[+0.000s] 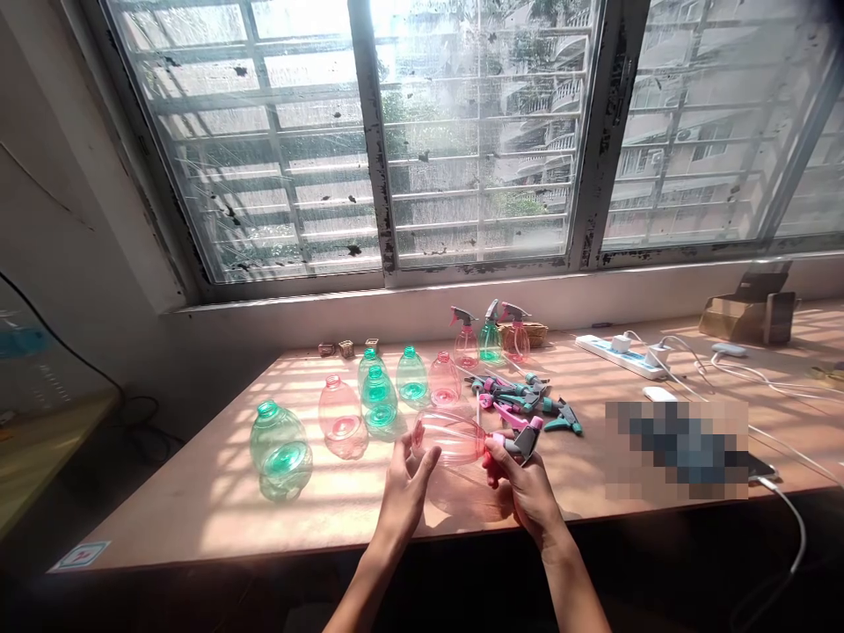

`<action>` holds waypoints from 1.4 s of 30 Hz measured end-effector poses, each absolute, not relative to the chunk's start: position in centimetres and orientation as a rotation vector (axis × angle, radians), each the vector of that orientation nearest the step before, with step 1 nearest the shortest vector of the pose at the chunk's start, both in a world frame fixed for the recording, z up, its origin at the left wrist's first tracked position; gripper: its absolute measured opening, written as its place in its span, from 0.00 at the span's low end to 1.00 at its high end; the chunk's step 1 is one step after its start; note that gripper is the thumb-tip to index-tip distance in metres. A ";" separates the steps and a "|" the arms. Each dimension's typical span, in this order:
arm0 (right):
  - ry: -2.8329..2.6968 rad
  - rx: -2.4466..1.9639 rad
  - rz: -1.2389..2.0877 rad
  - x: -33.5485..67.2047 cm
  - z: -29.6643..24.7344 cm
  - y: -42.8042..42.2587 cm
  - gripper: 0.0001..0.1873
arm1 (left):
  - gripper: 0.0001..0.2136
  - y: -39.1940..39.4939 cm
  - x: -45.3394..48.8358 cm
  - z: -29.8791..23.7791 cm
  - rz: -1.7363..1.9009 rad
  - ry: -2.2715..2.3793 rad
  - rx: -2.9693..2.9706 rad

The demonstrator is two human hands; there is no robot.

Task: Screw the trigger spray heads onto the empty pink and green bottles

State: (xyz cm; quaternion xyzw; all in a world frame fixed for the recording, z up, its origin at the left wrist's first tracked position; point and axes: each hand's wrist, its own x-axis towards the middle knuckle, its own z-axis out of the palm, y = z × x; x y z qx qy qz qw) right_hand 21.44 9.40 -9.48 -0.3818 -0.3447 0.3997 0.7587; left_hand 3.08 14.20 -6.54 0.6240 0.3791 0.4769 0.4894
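A clear pink spray bottle (452, 438) lies on its side in the air above the table's front part, its base to the left. My left hand (409, 475) is closed around the base end. At the neck, my right hand (520, 483) grips the pink and grey spray head (524, 440), which sits at the bottle's mouth; whether it is fully screwed on I cannot tell. Just behind lies a pile of loose spray heads (514, 396) in pink, teal and grey. Open-necked bottles stand to the left, among them a green bottle (280, 448) and a pink bottle (341, 418).
Three bottles with spray heads (489, 338) stand at the back by a woven basket (531, 334). A white power strip (620, 356) with cables lies at the right, near a phone (758, 470). Small boxes (346, 348) line the back edge below the window.
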 end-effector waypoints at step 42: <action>-0.681 -0.828 0.892 21.4 -8.9 9.2 0.18 | 0.31 15.0 3.2 -7.9 1.180 0.903 1.681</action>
